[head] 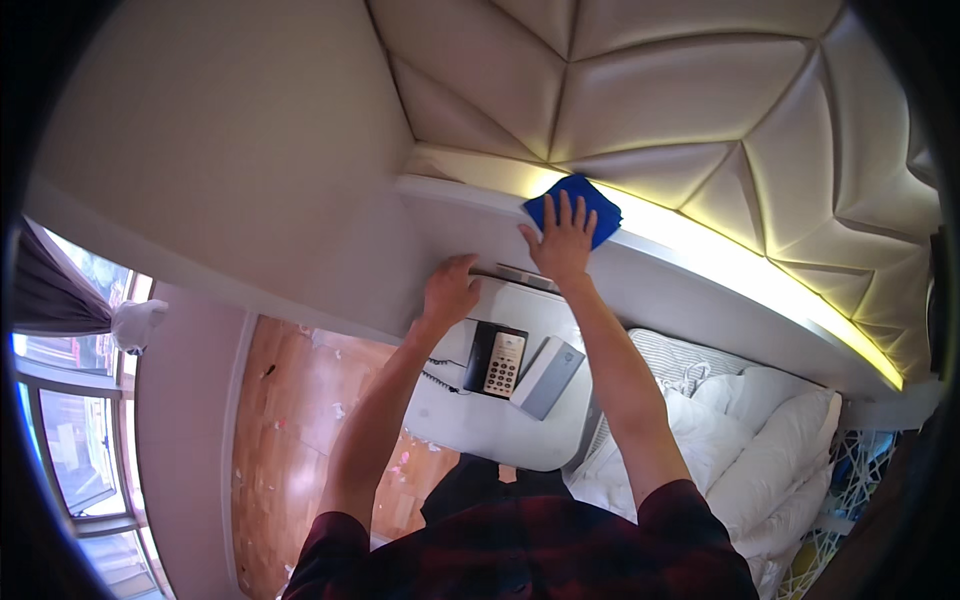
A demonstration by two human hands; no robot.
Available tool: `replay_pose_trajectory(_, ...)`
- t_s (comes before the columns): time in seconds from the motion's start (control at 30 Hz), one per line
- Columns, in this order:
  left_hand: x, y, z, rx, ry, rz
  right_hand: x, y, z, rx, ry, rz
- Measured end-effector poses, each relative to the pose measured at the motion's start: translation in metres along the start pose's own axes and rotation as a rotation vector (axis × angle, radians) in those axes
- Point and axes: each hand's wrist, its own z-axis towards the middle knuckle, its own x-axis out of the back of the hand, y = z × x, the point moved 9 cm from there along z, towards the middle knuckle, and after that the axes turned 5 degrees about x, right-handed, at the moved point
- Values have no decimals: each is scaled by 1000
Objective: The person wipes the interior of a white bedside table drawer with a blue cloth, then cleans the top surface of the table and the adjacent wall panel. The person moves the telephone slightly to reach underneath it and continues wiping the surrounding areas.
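My right hand (564,241) lies over a folded blue cloth (581,196), fingers spread, pressing it on the ledge (480,189) of the headboard panel. Behind the ledge runs a lit yellow-white light strip (697,236). Lower and to the left, my left hand (451,291) is at the panel just above the white bedside table (480,427), with its fingers loosely bent and nothing seen in them. Beside it, a socket strip (529,277) is set low in the panel. On the tabletop are a black corded telephone (496,360) and a grey-and-white box (549,377).
Cream padded wall panels (675,90) rise above the strip. To the right is a bed with rumpled white bedding (720,427). Small scraps litter the wood floor (292,442) at left. A window (82,450) with a tied dark curtain (56,292) stands at far left.
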Motion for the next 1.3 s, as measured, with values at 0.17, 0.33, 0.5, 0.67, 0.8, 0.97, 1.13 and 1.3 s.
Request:
replay_pose_trajectory(0.17, 23, -28, 39, -48, 133, -79, -35, -91, 45, 52, -120, 82)
replay_pose_trajectory(0.33, 29, -59, 36, 34, 57, -97, -66, -148, 80, 131, -224, 114)
replay_pose_trajectory(0.5, 34, -97, 19, 71, 75, -118, -98, -196, 122, 222, -279, 175)
replay_pose_trajectory(0.67, 48, -114, 25, 145, 135, -69, -122, -208, 146, 234, -348, 348)
replay_pose_trajectory(0.8, 44, -92, 37, 78, 148, -148, -122, -196, 152, 270, -270, 285)
replay_pose_trajectory(0.97, 29, -67, 20, 73, 123, -166, -112, -168, 130, 113, -238, 270)
replay_pose_trajectory(1.13, 3, -34, 15, 122, 59, -170, -81, -93, 96, 109, -220, 228)
replay_pose_trajectory(1.3, -27, 40, 28, -65, 104, -154, -40, 6, 56, 16, -194, 216)
